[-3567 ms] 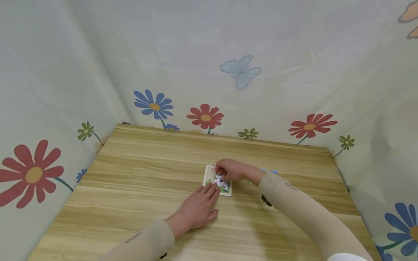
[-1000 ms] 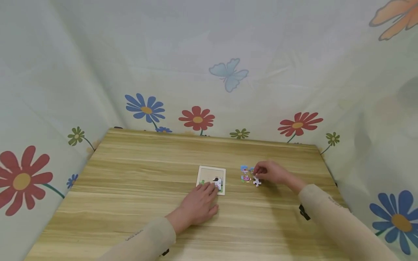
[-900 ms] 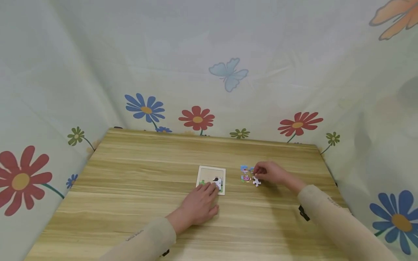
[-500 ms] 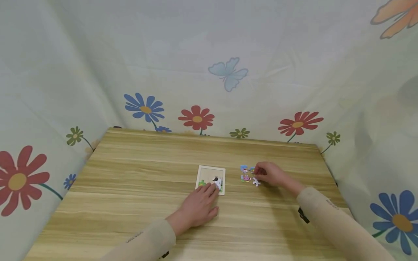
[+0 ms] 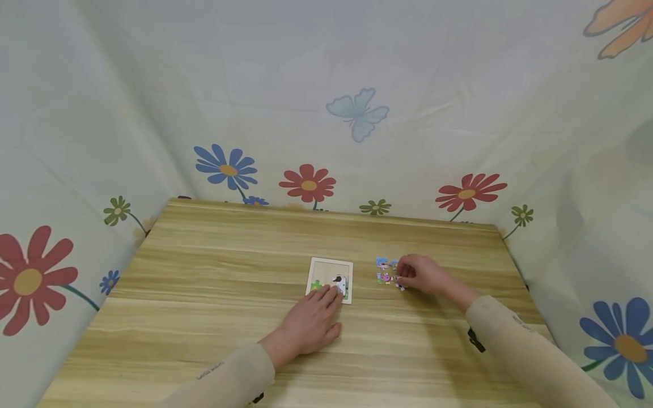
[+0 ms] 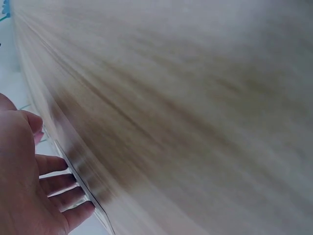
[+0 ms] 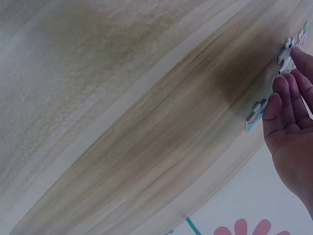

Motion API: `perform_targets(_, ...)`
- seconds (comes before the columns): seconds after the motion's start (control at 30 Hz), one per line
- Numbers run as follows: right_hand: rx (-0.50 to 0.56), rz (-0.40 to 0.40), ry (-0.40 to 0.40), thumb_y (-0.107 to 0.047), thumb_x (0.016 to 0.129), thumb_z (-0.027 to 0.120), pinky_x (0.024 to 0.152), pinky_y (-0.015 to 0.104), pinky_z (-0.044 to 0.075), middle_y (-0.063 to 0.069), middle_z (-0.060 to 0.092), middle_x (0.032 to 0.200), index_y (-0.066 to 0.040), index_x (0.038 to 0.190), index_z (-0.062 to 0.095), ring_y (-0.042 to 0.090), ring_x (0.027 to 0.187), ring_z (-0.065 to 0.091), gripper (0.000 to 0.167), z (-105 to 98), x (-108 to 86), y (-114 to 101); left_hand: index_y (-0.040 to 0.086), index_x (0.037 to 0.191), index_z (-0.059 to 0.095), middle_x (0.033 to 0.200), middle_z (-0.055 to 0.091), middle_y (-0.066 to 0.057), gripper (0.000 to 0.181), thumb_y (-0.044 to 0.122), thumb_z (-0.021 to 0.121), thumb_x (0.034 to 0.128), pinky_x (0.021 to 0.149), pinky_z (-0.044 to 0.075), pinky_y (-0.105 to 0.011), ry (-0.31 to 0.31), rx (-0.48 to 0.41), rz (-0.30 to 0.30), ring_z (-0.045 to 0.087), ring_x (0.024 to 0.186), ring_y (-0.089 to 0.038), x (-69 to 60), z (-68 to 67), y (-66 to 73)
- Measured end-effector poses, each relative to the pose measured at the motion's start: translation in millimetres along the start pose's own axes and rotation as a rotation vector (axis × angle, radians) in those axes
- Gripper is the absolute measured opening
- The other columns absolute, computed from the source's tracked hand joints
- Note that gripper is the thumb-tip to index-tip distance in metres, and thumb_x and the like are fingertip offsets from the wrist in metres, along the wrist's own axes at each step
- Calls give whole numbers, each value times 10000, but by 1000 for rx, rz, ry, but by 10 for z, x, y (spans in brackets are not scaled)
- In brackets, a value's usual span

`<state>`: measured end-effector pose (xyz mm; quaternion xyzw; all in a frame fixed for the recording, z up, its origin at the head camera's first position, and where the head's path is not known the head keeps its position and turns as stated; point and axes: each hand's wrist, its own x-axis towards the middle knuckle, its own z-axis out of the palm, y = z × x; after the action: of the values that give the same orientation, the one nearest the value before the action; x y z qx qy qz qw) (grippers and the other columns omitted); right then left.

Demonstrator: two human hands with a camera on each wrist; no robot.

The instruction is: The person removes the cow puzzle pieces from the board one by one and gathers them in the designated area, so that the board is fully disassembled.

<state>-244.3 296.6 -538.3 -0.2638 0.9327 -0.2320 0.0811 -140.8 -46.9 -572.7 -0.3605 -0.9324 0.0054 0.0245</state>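
My left hand [image 5: 308,321] lies with straight fingers on the lower edge of a small framed puzzle board [image 5: 331,260]. Inside the frame I see a white-and-black puzzle piece [image 5: 342,281] and a green part [image 5: 316,286]; the fingers cover the bottom. To the right, my right hand [image 5: 422,274] pinches a white-and-black puzzle piece [image 7: 284,58] low over the table, mostly hidden by the fingers in the head view. Close by its fingertips lie a pink puzzle piece [image 5: 387,277] and a blue puzzle piece [image 5: 381,262].
The wooden table [image 5: 229,255] carries the board and the loose pieces. Behind it and at both sides hangs a pale cloth [image 5: 285,68] printed with flowers and a butterfly. Another blue piece [image 5: 394,264] is partly behind the right hand.
My right hand has gone from the board to the loose pieces on the right and takes the white-and-black piece, which turns under its fingers. My left hand stays on the board.
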Motion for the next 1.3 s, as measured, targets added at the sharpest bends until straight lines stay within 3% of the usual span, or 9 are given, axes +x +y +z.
perform_targets(0.3, 1, -30, 43, -113, 913, 855, 713, 286, 543, -40, 671, 860, -61, 967, 715, 91, 790, 606, 159, 2, 23, -24, 46, 1598, 485, 1649, 469, -140, 653, 453, 481, 1087, 1232, 402, -462, 13, 5, 4, 447, 1522, -315, -6, 25, -14)
perform_targets(0.43, 35, -34, 45, -137, 945, 830, 731, 302, 547, -50, 681, 881, -78, 995, 724, 93, 811, 616, 131, -18, 127, -151, 41, 1593, 492, 1645, 474, -141, 651, 446, 489, 1084, 1227, 408, -463, 24, 9, 6, 453, 1517, -318, -19, 35, -18)
perform_targets(0.67, 61, -37, -10, -195, 987, 793, 763, 308, 550, -53, 684, 905, -74, 1057, 722, 95, 829, 620, 157, -43, 418, -559, 38, 1573, 518, 1623, 500, -141, 644, 454, 492, 1082, 1220, 417, -459, 49, 14, 7, 468, 1504, -315, -9, 36, -11)
perform_targets(0.87, 34, -124, -70, -171, 985, 792, 790, 302, 563, -14, 702, 927, -23, 1112, 740, 118, 846, 637, 203, 67, 657, -820, 38, 1560, 532, 1600, 526, -134, 638, 456, 498, 1078, 1218, 420, -446, 57, 34, 11, 479, 1495, -306, 7, 19, 8)
perform_targets(1.07, 11, -126, -167, -215, 974, 813, 834, 307, 560, 53, 717, 1042, -30, 1219, 743, 204, 927, 660, 315, 200, 809, -907, 62, 1581, 511, 1616, 509, -123, 635, 461, 490, 1087, 1213, 428, -459, 51, 48, 28, 476, 1500, -304, -1, 11, 27)
perform_targets(1.3, -7, -169, -197, -193, 974, 806, 832, 302, 546, 85, 694, 1053, -19, 1253, 736, 240, 933, 653, 336, 282, 873, -912, 72, 1596, 493, 1637, 484, -121, 631, 458, 474, 1097, 1219, 419, -460, 28, 38, 29, 453, 1518, -309, -18, 10, 27)
